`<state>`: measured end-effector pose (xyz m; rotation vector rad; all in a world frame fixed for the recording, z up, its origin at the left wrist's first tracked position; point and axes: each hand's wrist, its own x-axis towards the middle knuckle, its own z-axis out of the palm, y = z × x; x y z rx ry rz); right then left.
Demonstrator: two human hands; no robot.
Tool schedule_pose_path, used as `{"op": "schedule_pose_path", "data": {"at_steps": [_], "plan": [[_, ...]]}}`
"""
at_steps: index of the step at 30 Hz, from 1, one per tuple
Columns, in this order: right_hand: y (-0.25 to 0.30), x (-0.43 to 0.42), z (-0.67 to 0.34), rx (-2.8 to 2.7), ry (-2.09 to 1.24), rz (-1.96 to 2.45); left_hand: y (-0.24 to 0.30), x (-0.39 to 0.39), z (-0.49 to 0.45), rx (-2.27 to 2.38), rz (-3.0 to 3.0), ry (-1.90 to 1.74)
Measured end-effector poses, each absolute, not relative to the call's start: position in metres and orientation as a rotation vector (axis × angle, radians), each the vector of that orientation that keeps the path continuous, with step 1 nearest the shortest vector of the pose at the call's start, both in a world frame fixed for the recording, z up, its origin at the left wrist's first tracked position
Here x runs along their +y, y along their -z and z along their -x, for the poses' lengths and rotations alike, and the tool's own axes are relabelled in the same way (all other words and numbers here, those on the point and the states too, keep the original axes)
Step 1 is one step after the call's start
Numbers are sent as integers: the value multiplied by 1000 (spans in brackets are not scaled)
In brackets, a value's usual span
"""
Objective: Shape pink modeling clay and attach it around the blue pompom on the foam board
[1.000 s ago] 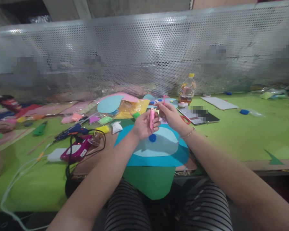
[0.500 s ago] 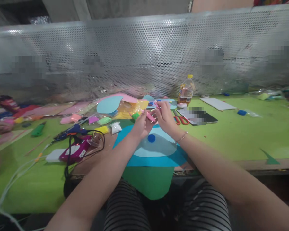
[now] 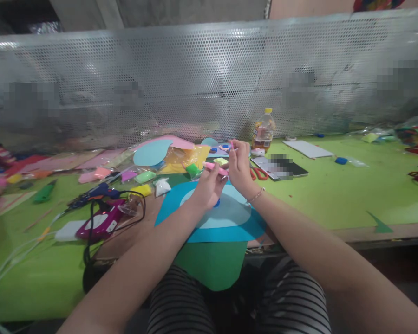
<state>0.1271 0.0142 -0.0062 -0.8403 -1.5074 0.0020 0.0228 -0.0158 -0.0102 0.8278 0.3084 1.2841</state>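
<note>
My left hand (image 3: 209, 188) is closed on a slim pink piece (image 3: 216, 168) with a paler end; its exact kind is unclear. Beside it, my right hand (image 3: 240, 162) is raised, thumb and fingers pinching a small pink bit (image 3: 232, 144). Below both hands lies a pale blue paper shape (image 3: 226, 217) on a larger blue paper (image 3: 216, 235). A dark blue disc (image 3: 217, 203) on the pale shape is mostly hidden by my left hand. Green paper (image 3: 212, 264) hangs past the table edge. Just beyond my hands are a green packet (image 3: 192, 170) and a pale yellow packet (image 3: 220, 161).
Red-handled scissors (image 3: 259, 173), a phone (image 3: 282, 167) and a yellow-capped bottle (image 3: 264, 132) stand or lie to the right. Leftward are a glue gun (image 3: 94, 195), a purple device (image 3: 102, 221) with cables, and several coloured packets. A perforated metal screen (image 3: 195, 79) rises behind.
My right hand has lifted slightly away from the left with the small pink bit. My left hand has turned, showing more of its pink piece and covering most of the blue disc.
</note>
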Motion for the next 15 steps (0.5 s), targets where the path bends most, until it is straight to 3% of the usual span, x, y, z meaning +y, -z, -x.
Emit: {"op": "schedule_pose_path", "data": {"at_steps": [5,15], "plan": [[2,14,-132,-1493,95,806,9,-16,-22,415,-823,-1339],[5,22,-131,-1429,-67,792,7,-15,-19,449,-746,-1364]]}}
